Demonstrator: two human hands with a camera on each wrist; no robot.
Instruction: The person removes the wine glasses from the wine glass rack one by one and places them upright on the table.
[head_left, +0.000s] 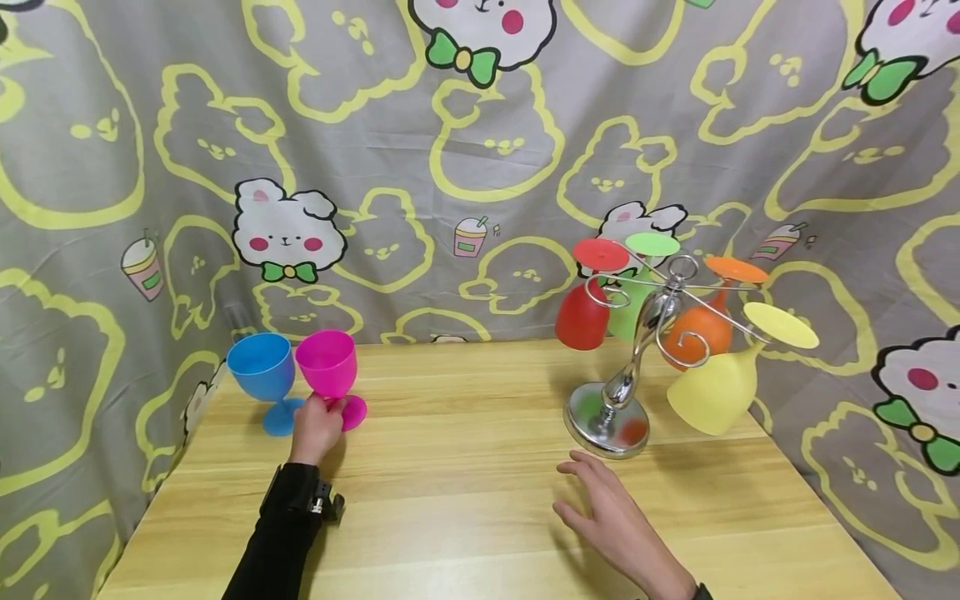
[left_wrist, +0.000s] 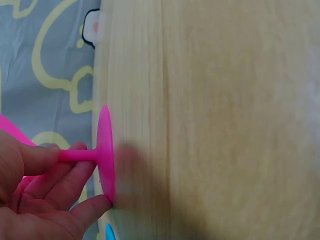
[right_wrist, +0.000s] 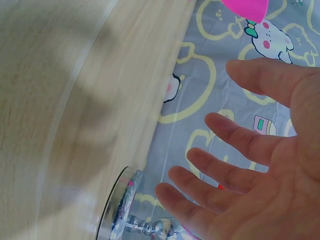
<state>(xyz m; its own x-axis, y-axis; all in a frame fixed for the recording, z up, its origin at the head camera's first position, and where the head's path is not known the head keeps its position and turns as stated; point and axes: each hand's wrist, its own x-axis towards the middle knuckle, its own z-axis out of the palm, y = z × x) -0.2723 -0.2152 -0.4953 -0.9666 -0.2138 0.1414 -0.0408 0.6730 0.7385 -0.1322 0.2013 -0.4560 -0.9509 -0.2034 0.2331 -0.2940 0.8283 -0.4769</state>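
Note:
At the table's left, my left hand point(head_left: 317, 427) pinches the stem of a pink goblet point(head_left: 327, 364). In the left wrist view thumb and fingers close round that stem point(left_wrist: 77, 155), just above the round foot point(left_wrist: 105, 152). A blue goblet point(head_left: 262, 367) stands upright immediately left of it. My right hand point(head_left: 611, 521) hovers over the table in front of a chrome goblet rack point(head_left: 607, 417), fingers spread and holding nothing. Hanging upside down from the rack's wire arms are a red goblet point(head_left: 582, 315), a green goblet point(head_left: 626, 312), an orange goblet point(head_left: 699, 333) and a yellow goblet point(head_left: 716, 387).
The light wooden table point(head_left: 450, 467) ends at a grey patterned curtain point(head_left: 390, 167) that wraps round the back and both sides. The rack's curled wire arms point(head_left: 684, 350) reach out over the table at the right.

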